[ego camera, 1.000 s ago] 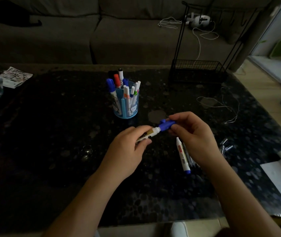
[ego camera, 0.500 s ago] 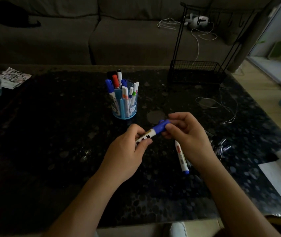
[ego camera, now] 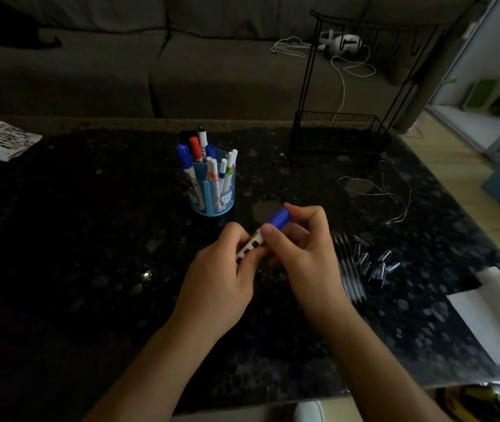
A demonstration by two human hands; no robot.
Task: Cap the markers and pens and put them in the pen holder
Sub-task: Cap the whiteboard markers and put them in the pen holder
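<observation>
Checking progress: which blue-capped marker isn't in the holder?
The blue-capped marker held between left hand and right hand; the others stand in the pen holder.

A dim living room in a home: a grey fabric sofa [ego camera: 181, 71] runs behind the dark speckled coffee table [ego camera: 60, 269], a white cable [ego camera: 343, 77] trails over its cushion beyond the table's far right corner, and pale floor tiles [ego camera: 462, 184] show past the table's right edge.

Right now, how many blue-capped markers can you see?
3. One blue-capped marker is gripped by the left hand and right hand; two more stand in the pen holder, one at its left edge, one toward its back. The hands may hide others.
</observation>
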